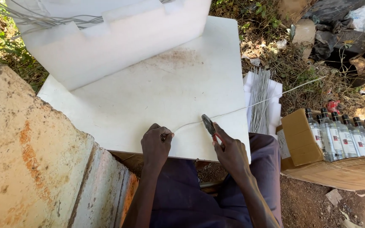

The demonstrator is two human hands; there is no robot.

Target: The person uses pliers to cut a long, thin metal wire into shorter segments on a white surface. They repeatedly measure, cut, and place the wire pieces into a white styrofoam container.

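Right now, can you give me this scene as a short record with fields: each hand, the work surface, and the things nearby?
left hand: left hand pinches the end of a thin wire against the board
right hand: right hand grips red-handled pliers, jaws at the wire
work surface: flat white board, stained, with a white foam block at its far side
right of board: bundle of cut straight wires on white foam
far right: open cardboard box holding a row of clear bottles
left: weathered concrete slab

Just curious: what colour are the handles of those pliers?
Red, on the pliers in the right hand; head view.
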